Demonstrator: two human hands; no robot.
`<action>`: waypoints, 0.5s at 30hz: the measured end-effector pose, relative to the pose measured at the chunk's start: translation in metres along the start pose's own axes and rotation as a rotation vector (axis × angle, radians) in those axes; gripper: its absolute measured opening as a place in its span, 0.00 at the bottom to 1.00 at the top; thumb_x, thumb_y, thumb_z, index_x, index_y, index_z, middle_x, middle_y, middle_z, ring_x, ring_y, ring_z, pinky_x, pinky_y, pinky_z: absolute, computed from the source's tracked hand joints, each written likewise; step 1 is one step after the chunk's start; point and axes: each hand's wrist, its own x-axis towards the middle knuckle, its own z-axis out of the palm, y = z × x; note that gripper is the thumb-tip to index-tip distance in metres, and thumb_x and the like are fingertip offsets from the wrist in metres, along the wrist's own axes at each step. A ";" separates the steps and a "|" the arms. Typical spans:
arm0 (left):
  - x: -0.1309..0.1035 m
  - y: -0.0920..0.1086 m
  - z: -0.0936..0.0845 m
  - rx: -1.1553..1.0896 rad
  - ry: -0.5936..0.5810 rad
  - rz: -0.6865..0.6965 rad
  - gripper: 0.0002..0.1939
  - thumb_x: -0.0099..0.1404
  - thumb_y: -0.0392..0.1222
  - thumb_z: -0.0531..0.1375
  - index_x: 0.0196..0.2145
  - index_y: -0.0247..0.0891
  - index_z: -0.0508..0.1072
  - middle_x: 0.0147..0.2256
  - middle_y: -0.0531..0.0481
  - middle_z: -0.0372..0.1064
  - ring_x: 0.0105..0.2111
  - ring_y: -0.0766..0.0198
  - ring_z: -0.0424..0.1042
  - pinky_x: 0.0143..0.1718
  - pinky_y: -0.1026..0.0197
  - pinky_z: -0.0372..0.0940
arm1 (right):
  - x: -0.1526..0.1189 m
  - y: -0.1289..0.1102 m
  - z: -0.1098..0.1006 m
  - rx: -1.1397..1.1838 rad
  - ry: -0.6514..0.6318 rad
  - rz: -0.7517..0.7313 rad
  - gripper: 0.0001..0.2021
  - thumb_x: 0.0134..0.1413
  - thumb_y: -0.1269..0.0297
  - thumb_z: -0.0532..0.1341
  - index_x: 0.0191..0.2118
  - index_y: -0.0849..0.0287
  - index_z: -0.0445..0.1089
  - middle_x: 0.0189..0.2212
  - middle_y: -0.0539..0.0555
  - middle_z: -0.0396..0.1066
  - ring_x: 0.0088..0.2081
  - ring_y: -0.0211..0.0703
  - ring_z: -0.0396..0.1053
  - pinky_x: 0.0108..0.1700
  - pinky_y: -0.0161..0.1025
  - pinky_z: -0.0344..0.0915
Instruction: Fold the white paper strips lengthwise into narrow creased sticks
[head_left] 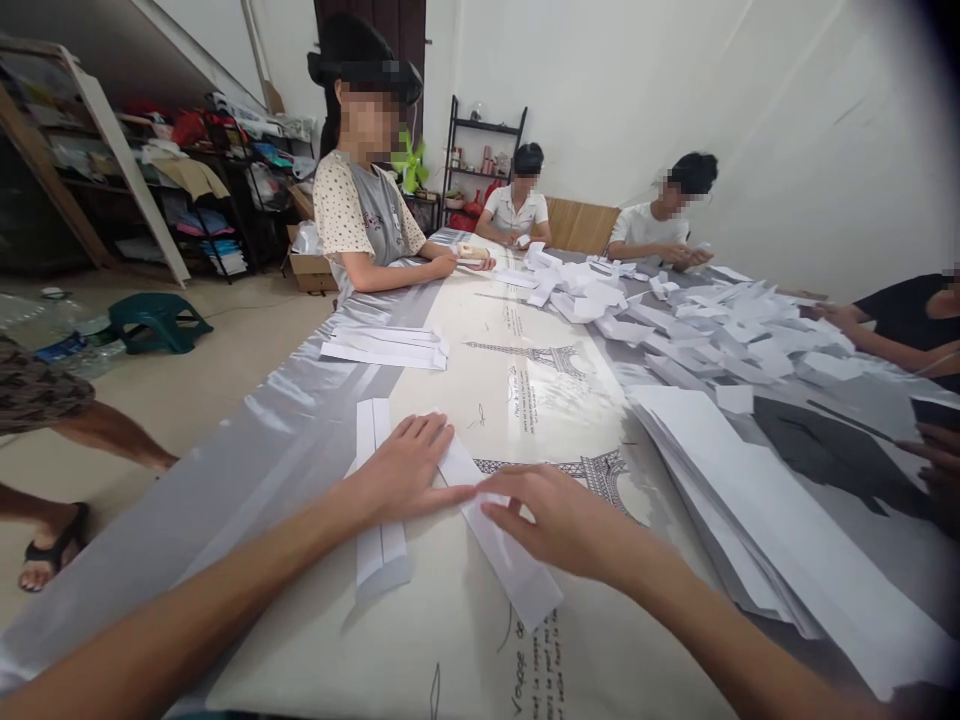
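Head view: left hand (pixel 409 465) lay flat, fingers spread and released, over the upper end of a folded white paper strip (pixel 525 580), which slanted across the cream, Eiffel-Tower-printed cover of the desk (pixel 450 650). Right hand (pixel 559 515) was at the strip's middle, fingers curled, thumb near forefinger — couldn't tell whether they pinched it. A second creased white paper strip (pixel 381 565) ran beneath the left hand. Thick stack of long white paper sheets (pixel 765 520) at right — heap of small white paper pieces (pixel 705 320) beyond.
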 end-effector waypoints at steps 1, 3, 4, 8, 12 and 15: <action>0.000 0.000 0.001 -0.004 0.005 0.002 0.39 0.69 0.73 0.46 0.59 0.36 0.64 0.62 0.34 0.62 0.63 0.41 0.59 0.63 0.42 0.53 | 0.004 0.003 0.004 -0.028 0.029 -0.013 0.13 0.70 0.69 0.54 0.49 0.55 0.76 0.41 0.54 0.80 0.38 0.46 0.77 0.41 0.45 0.74; 0.000 0.000 0.002 -0.010 0.006 -0.001 0.39 0.69 0.72 0.46 0.58 0.35 0.64 0.61 0.34 0.63 0.63 0.42 0.59 0.63 0.42 0.54 | 0.005 0.008 0.018 -0.125 0.078 -0.094 0.16 0.67 0.76 0.54 0.52 0.57 0.73 0.50 0.57 0.78 0.47 0.51 0.75 0.46 0.50 0.74; 0.000 0.000 0.002 -0.011 0.002 -0.007 0.39 0.69 0.72 0.46 0.58 0.34 0.64 0.61 0.34 0.63 0.63 0.42 0.60 0.63 0.42 0.54 | 0.002 0.011 0.027 -0.174 0.102 -0.138 0.17 0.66 0.77 0.54 0.55 0.59 0.71 0.54 0.58 0.75 0.51 0.54 0.72 0.49 0.53 0.73; 0.002 0.000 0.002 -0.019 -0.034 -0.035 0.43 0.66 0.76 0.48 0.57 0.33 0.64 0.61 0.32 0.62 0.63 0.41 0.59 0.63 0.43 0.53 | -0.025 0.014 0.055 -0.317 0.185 -0.161 0.27 0.63 0.82 0.49 0.66 0.65 0.60 0.62 0.62 0.68 0.58 0.58 0.67 0.53 0.58 0.71; 0.004 -0.001 0.001 -0.040 -0.041 -0.059 0.43 0.64 0.77 0.50 0.56 0.34 0.65 0.60 0.34 0.63 0.63 0.41 0.59 0.62 0.44 0.54 | -0.053 0.009 0.059 -0.348 0.216 -0.150 0.30 0.63 0.82 0.47 0.70 0.64 0.55 0.63 0.63 0.67 0.56 0.58 0.69 0.52 0.57 0.72; 0.003 -0.001 0.001 -0.052 -0.025 -0.053 0.42 0.64 0.77 0.50 0.56 0.35 0.65 0.60 0.35 0.64 0.62 0.41 0.60 0.61 0.44 0.56 | -0.069 0.004 0.057 -0.368 0.241 -0.173 0.35 0.62 0.84 0.46 0.73 0.64 0.46 0.62 0.64 0.68 0.55 0.58 0.71 0.50 0.56 0.74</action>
